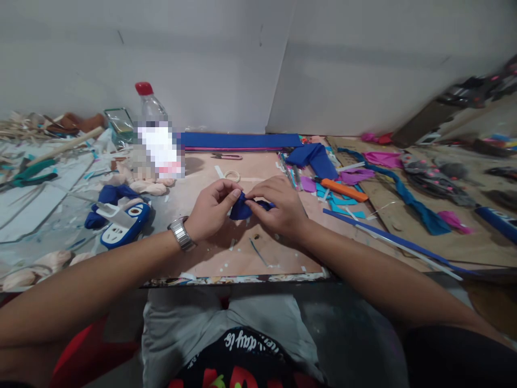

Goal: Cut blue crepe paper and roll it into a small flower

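Note:
A small piece of dark blue fabric (240, 209) is pinched between my two hands above the middle of the table. My left hand (213, 207), with a metal watch on the wrist, grips its left side between thumb and fingers. On the other side, my right hand (280, 207) closes thumb and fingertips on the same fabric, and part of it is hidden behind those fingers. Just beyond the hands lies a small pale ring (232, 176). Thread snips (226, 157) with pink handles rest farther back. A thin dark strip (258, 252) lies nearer to me.
To the left are a blue-and-white power strip (126, 223), green-handled pliers (36, 172) and a bottle with a red cap (144, 89). An orange cutter (344, 189), folded blue fabric (313, 157) and coloured scraps lie to the right. A wall (226, 70) stands behind the table.

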### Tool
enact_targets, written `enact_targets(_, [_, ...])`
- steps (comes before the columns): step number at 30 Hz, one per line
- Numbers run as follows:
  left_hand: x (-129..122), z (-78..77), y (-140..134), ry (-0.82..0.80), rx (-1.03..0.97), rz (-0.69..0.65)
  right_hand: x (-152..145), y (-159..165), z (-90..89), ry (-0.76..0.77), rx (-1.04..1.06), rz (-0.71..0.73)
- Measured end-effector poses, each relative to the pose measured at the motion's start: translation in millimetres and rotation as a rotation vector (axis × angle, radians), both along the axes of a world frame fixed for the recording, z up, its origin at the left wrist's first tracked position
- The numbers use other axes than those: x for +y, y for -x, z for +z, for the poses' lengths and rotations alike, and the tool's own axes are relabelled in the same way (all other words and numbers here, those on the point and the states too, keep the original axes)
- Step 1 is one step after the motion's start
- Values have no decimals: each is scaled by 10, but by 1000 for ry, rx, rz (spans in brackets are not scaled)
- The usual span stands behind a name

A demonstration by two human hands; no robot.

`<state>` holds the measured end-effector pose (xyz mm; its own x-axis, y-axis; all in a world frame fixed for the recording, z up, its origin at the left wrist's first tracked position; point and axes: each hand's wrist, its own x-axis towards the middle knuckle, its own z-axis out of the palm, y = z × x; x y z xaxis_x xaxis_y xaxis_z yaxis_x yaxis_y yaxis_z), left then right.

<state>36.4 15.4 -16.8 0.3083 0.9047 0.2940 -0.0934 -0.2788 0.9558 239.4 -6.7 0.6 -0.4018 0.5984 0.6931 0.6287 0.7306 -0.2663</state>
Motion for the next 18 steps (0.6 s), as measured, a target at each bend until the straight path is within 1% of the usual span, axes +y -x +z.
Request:
enact_targets(3, [-1, 1, -5, -13, -1, -3, -1, 5, -1, 8, 12, 5])
enact_targets(9, [-1, 3, 1, -75, 36, -2, -27, 45, 22, 85, 54, 3])
enact_targets(12, [-17, 1, 10, -100, 61, 6, -28, 52, 23, 96, 58, 6])
enact_targets(18, [-41, 9, 28, -114, 81, -43, -24, 40, 21, 106, 79, 12])
